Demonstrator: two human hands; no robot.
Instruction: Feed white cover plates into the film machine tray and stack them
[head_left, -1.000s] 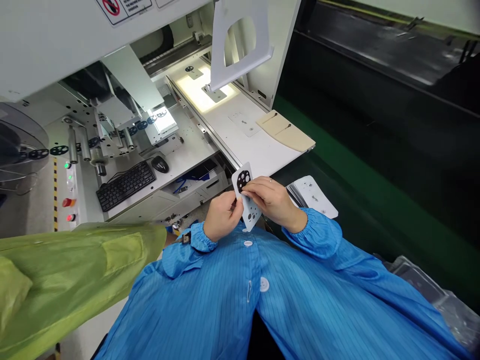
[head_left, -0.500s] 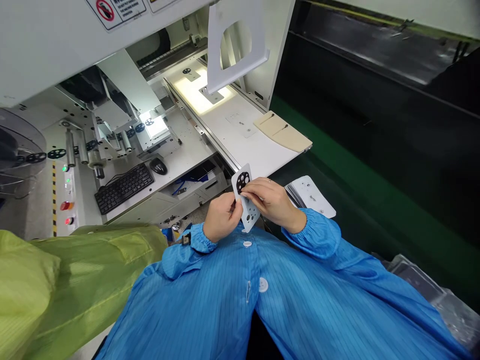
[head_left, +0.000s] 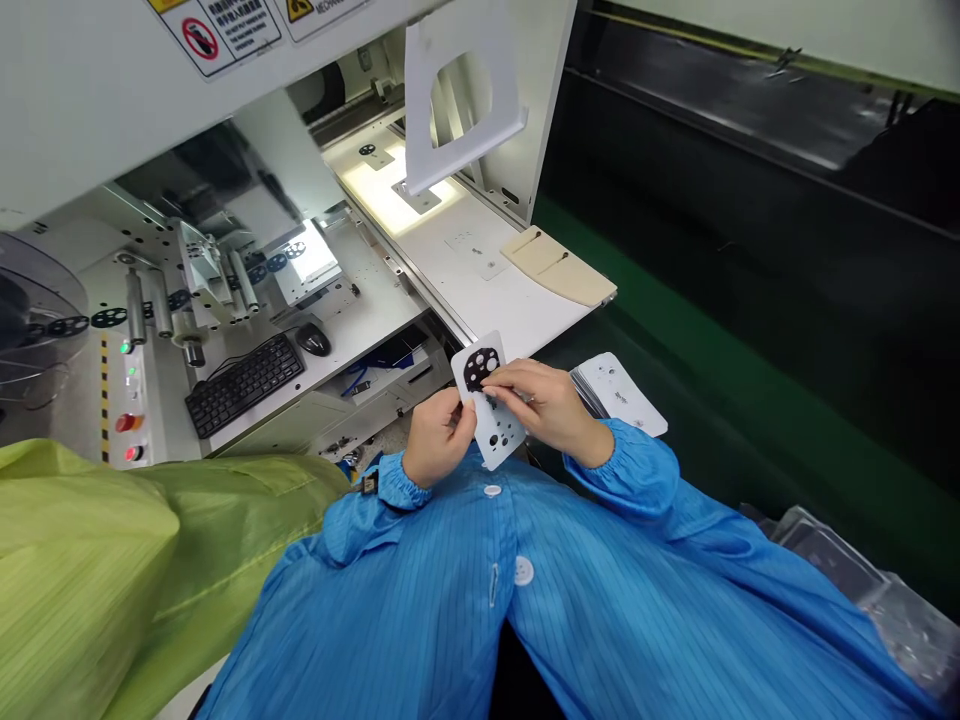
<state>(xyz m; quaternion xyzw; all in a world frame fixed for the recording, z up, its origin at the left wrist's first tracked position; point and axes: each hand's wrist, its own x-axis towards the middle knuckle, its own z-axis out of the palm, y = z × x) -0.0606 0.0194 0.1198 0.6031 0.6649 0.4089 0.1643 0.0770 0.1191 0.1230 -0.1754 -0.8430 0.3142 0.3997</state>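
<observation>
My left hand [head_left: 439, 436] is closed on the left edge of a thin white card [head_left: 507, 432] with rounded corners, thumb on its face. The card is held up tilted in front of my body and has several small dark holes in its lower half. On its upper part is a black piece with round holes [head_left: 481, 366], shaped like a camera-lens cover sticker. My right hand [head_left: 551, 405] pinches at the lower edge of that black piece, fingertips together. Whether the black piece is fully stuck to the card cannot be made out. Beyond my right wrist lies a stack of similar white cards [head_left: 622, 392].
Ahead is a machine with a white sliding table [head_left: 517, 310], a lit area [head_left: 375, 195] and a beige pad [head_left: 559, 268]. A keyboard [head_left: 244, 385] and mouse [head_left: 313, 339] rest to the left. A person's yellow-green sleeve [head_left: 247, 510] is close on my left. Clear plastic trays [head_left: 832, 560] are at right.
The card has turned a little more face-on to me, its top shifting slightly left. My right fingers stay at the black piece. On the left, a machine cover and the yellow-green garment have shifted.
</observation>
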